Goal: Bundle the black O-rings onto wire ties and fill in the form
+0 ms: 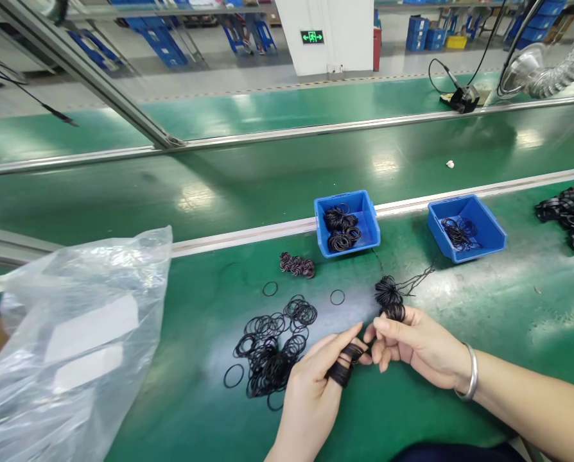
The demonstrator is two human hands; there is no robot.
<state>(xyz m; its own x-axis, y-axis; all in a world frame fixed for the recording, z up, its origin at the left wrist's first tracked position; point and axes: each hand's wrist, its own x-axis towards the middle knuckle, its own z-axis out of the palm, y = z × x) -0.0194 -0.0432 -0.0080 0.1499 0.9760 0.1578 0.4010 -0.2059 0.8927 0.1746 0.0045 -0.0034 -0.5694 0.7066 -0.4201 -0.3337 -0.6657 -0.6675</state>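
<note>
The left hand [311, 404] has its fingers [325, 350] curled around a stack of black rubber O-rings [339, 371], and the right hand [412, 343] pinches a second bunch of rings [389, 298]. A loose pile of O-rings [270, 346] lies on the green surface [185, 385] just left of them, with a blue bin [366, 218] and a second blue bin [484, 240] farther off.

Thin black rubber O-rings [268, 366] lie heaped loosely, tangled (a few stray singly).

O-rings [339, 371] wound on the left hand [311, 404] conceal its fingers, and their number cannot be determined. The plastic bag [70, 359] is cut off at left and bottom; the black parts [573, 215] at right.
</note>
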